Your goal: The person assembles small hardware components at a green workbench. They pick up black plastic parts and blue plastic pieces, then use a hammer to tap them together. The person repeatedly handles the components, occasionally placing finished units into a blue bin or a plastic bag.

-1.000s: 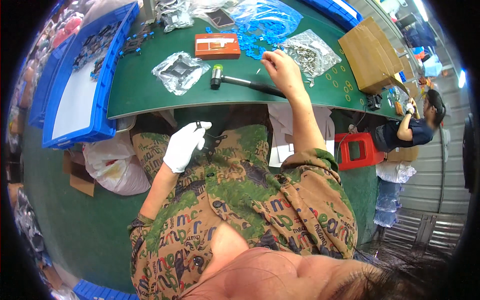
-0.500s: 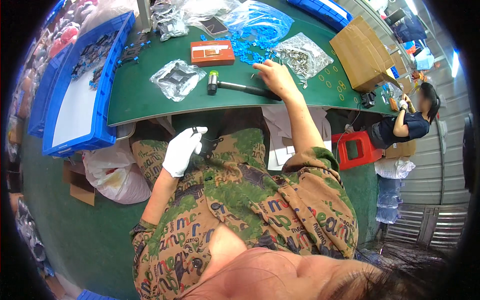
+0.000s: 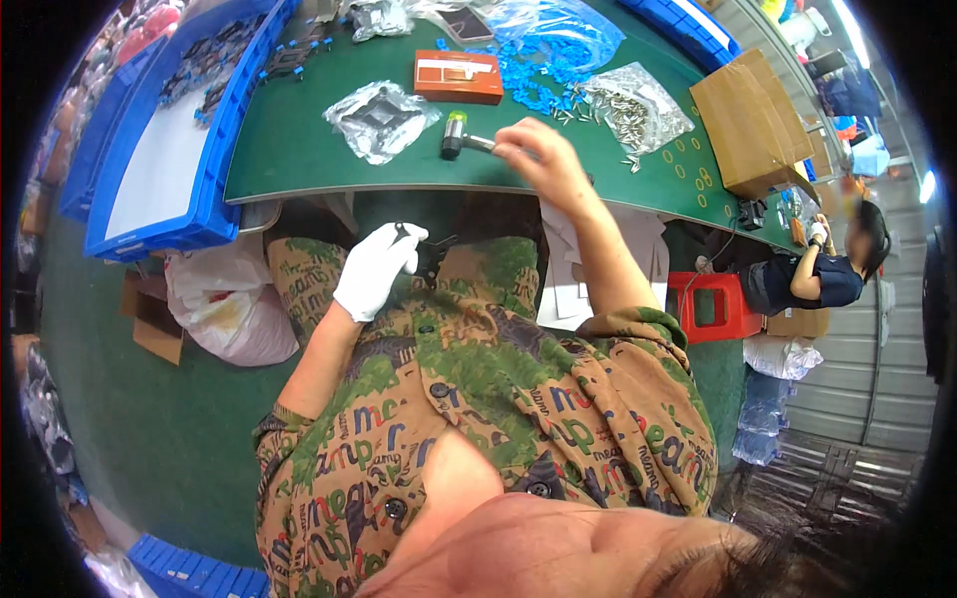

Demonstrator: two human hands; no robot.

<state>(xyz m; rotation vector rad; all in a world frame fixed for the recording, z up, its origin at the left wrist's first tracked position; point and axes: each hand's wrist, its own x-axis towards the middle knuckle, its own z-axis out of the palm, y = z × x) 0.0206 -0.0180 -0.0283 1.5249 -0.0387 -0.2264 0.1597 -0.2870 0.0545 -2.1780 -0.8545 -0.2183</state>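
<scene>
My left hand (image 3: 374, 274), in a white glove, is closed on a dark bracket-like part (image 3: 431, 263) above my lap. The part's outline blends into the dark behind it. Over the table's front edge, my bare right hand (image 3: 541, 162) has its fingers drawn together and curled; whether something small is in them is hidden. A mallet (image 3: 455, 138) with a green-and-black head lies beside its fingertips, and the hand covers much of its handle. Past that hand, metal pins (image 3: 628, 112) spill from a clear plastic bag. Small blue parts (image 3: 528, 80) are heaped to the left of the bag.
On the green table (image 3: 289, 149) are an orange-red box (image 3: 459, 77) and a bagged black part (image 3: 381, 120). A blue crate (image 3: 204, 204) stands left, a cardboard box (image 3: 750, 125) right. A person (image 3: 822, 269) works at the far right, near a red stool (image 3: 713, 307).
My right hand has moved from near the pins back toward me, over the mallet's handle, and its fingers have curled in. My left hand keeps its hold on the dark part.
</scene>
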